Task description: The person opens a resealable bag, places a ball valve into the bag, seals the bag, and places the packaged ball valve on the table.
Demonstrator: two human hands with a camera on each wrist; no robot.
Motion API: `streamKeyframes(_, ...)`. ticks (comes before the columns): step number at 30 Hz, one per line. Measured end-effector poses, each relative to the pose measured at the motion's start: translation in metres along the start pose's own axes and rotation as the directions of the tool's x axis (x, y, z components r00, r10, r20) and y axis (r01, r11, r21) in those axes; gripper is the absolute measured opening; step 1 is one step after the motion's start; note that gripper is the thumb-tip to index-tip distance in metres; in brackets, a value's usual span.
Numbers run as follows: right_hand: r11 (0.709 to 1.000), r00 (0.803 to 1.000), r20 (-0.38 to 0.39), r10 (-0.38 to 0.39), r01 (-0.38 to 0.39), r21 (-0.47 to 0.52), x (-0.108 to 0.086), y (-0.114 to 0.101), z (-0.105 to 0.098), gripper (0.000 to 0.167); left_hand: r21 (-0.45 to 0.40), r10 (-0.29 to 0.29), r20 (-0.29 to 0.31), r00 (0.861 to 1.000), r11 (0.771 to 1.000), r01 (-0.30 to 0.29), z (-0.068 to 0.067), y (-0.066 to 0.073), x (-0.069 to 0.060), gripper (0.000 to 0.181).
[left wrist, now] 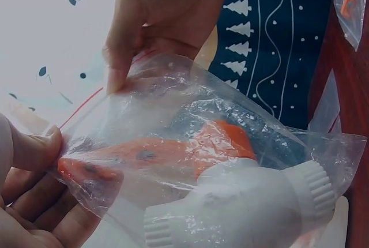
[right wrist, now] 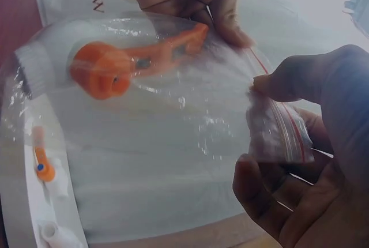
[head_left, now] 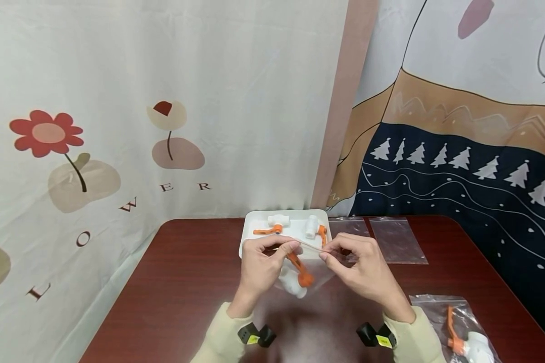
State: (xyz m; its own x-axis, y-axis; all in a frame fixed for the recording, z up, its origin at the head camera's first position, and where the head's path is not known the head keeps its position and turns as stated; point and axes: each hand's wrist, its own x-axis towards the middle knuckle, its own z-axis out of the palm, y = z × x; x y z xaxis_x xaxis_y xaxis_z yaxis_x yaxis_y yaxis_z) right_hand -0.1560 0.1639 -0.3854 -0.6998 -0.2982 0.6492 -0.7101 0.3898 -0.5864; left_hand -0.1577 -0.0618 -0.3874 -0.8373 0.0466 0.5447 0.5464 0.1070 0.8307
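Dark red table (head_left: 186, 282), printed curtain (head_left: 254, 91) behind. Left hand (head_left: 263, 267) and right hand (head_left: 368, 267) pinch a clear bag (head_left: 320, 276) along its top edge. Valve (head_left: 291, 283) hangs inside, below the fingers, orange handle (head_left: 294, 261) slanting up toward the nearer left hand, tip crowding that pinch. Tray (head_left: 251, 220), flat bag (head_left: 397, 242) by far edge; bagged valve (head_left: 478, 348) toward right edge.

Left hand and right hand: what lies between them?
In the head view, a clear zip bag spans from the left hand to the right hand, with a white valve and its orange lever inside, lower down.
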Motion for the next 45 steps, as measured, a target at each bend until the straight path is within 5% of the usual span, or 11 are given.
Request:
streamKeyframes(9,1.000,1.000,0.003,0.009,-0.009,-0.005,0.001,0.003,-0.006,0.020,-0.037,0.022,-0.071,0.997,0.999,-0.024,-0.012,-0.001,0.005,0.006)
streamKeyframes(27,0.997,0.999,0.008,0.043,-0.042,-0.068,-0.001,0.003,-0.015,0.019,-0.101,-0.068,-0.075,0.995,0.993,0.060,-0.016,0.000,0.008,0.007)
streamKeyframes(35,0.996,0.995,-0.022,0.094,-0.094,0.009,0.000,0.007,-0.011,0.015,-0.102,-0.089,-0.097,0.991,0.992,0.079,-0.013,-0.001,0.006,0.008)
streamKeyframes(45,0.978,0.974,0.172,0.150,-0.171,0.117,-0.003,0.016,0.009,0.028,-0.099,-0.051,-0.112,0.992,0.994,0.040,-0.008,-0.001,0.006,0.007)
